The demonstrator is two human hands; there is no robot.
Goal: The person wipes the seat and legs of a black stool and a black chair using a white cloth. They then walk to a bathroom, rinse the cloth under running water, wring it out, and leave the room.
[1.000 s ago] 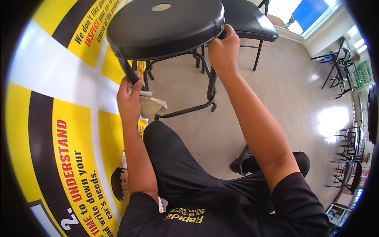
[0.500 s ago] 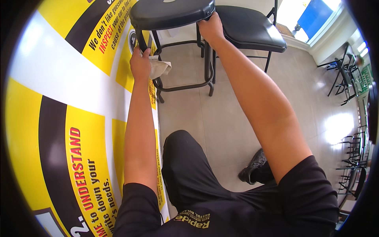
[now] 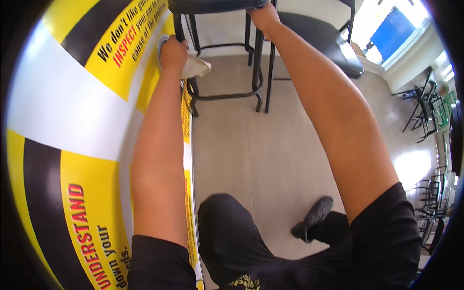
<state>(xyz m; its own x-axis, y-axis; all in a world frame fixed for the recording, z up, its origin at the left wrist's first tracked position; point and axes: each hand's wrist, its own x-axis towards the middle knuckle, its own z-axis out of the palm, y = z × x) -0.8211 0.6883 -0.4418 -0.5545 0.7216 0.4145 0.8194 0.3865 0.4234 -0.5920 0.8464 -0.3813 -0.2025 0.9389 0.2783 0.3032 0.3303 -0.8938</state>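
Observation:
A black stool with metal legs stands at the top of the view, its seat mostly cut off by the upper edge. My right hand is closed on the right rim of the seat, by the top of a leg. On the other side, my left hand is closed round a pale cream cloth at the stool's near left leg. A loose end of the cloth hangs out to the right of that hand. My left fingers are partly hidden.
A black padded folding chair stands close to the stool's right. Along my left runs a yellow, white and black printed panel. Tiled floor lies below, with my shoe on it. More folding chairs stand at the far right.
The stool and chair now sit higher in the view, so less of the seat shows. My left hand has moved slightly up along the leg with the cloth; my right hand keeps its grip.

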